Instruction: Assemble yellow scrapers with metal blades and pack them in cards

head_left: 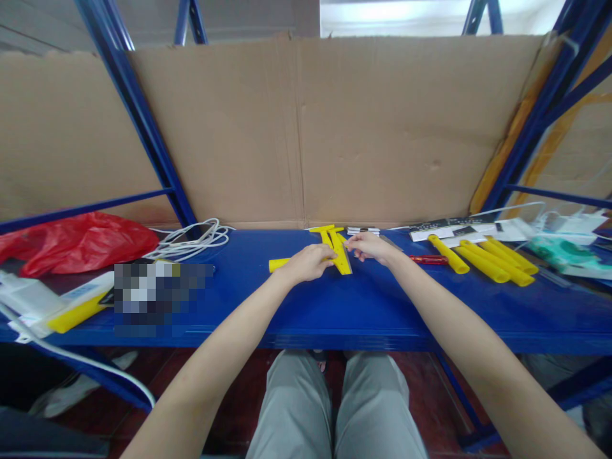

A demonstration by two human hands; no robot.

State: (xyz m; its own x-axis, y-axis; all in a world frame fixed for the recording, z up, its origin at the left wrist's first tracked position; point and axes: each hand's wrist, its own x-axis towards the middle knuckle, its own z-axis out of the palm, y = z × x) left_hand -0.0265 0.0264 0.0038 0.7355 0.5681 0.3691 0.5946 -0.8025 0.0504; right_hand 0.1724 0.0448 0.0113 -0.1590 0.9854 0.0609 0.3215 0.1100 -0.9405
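Cardboard sheets (382,127) stand behind our blue bench (363,312), with blue metal posts (146,127) rising at both sides. Near the back edge, in the middle, we have a yellow scraper (340,257), its handle pointing left and its metal blade facing right. Our left hand (310,262) has its fingers closed around the scraper, while our right hand (367,247) is just beside the blade, fingertips drawn together; we cannot tell whether they pinch anything small. More yellow pieces (321,227) lie just behind the scraper. To the right we see a red tool (430,259), several yellow handles (482,261) side by side, and printed packs (444,231) behind them. Over on the left are a red plastic bag (90,241), a coiled white cable (203,241) and a yellow tube (79,312), near a blurred patch. Our grey trousers (296,401) show below the front edge.
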